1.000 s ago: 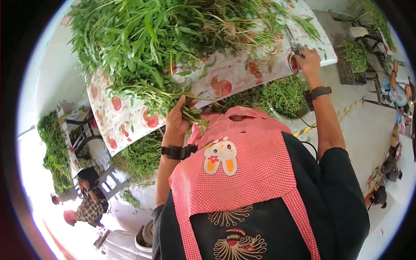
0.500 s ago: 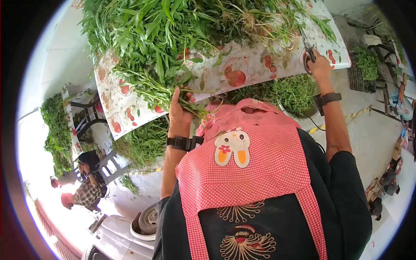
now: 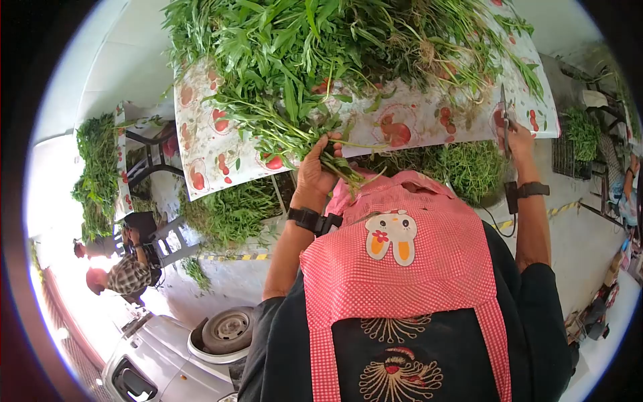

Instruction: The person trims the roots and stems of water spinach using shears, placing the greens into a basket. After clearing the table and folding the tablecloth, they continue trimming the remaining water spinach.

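Observation:
My left hand (image 3: 317,172) is closed around a bunch of leafy green stems (image 3: 281,130), low over the near edge of the table. Its leaves spread up and left over the tablecloth, and the cut-looking stem ends point toward my apron. At the right end of the table, my right hand (image 3: 517,142) grips a pair of scissors (image 3: 505,110), blades pointing away from me. Beyond both hands lies a large heap of leafy greens (image 3: 295,40), with roots showing on its right side.
The tablecloth (image 3: 362,127) has a red fruit print. More greens (image 3: 228,218) lie below the table, beside a yellow-black floor stripe (image 3: 254,257). A crate (image 3: 569,155) stands right. At left are a person in a checked shirt (image 3: 130,273) and a parked vehicle (image 3: 174,358).
The view has shifted, so the table and both hands sit farther right. The scissors have turned in my right hand and their blades show more clearly. My left hand keeps its bunch.

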The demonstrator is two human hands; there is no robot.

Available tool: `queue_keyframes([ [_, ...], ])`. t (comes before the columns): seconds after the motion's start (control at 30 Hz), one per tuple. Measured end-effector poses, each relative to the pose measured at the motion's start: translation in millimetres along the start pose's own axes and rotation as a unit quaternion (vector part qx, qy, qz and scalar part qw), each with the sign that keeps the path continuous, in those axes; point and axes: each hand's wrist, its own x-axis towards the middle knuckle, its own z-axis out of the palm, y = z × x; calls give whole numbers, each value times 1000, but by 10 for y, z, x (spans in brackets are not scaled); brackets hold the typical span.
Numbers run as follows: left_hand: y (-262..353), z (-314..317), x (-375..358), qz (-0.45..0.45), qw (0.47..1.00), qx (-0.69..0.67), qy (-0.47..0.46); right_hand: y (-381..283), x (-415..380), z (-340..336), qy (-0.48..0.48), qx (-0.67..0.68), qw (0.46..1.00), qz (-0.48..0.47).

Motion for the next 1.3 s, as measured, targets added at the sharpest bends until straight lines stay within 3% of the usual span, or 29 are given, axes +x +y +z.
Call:
queue_keyframes([
  [0.03,-15,9,5,-2,1000,-7,0,-36,-72,-13,-59,148,982,103],
  [0.07,-28,28,10,-1,1000,-9,0,-168,-183,-38,-116,289,928,204],
  [0.17,-95,107,24,33,997,-49,46,-603,-543,-49,-119,387,906,124],
  [0.2,-120,92,29,24,997,-51,49,-781,-698,-90,-144,495,852,91],
  [0.27,-170,73,74,19,999,-38,9,-775,-900,39,-138,443,881,95],
  [0.33,-225,118,112,3,999,-43,-6,-1355,-975,-186,-404,454,789,93],
  [0.37,-238,129,124,-1,999,-47,-18,-1458,-1125,-22,-322,341,883,-20],
  [0.4,-274,63,190,-11,996,-72,-54,-1541,-1237,141,-229,213,941,-132],
  [0.53,-351,157,146,8,999,-39,-21,-1966,-1214,308,-223,213,939,-153],
  [0.6,-362,189,153,2,998,-59,-30,-2068,-1100,593,-137,198,944,-227],
  [0.63,-359,212,145,2,998,-58,-30,-2105,-1082,703,-137,199,943,-227],
  [0.7,-331,267,95,2,999,-51,-16,-2146,-1060,928,-148,48,971,-183],
  [0.73,-347,234,92,4,999,-51,-13,-2122,-1045,1043,-114,57,964,-235],
  [0.87,-378,141,94,-12,999,-52,8,-2184,-1077,1066,-152,31,953,-259],
  [1.07,-197,197,-80,49,994,-93,10,-1881,-834,984,-213,273,924,-161],
  [1.2,-89,33,-83,47,985,-163,5,-1699,-769,755,-235,274,924,-126],
  [1.3,-82,120,-47,57,990,-125,21,-1655,-788,717,-244,275,923,-110],
])
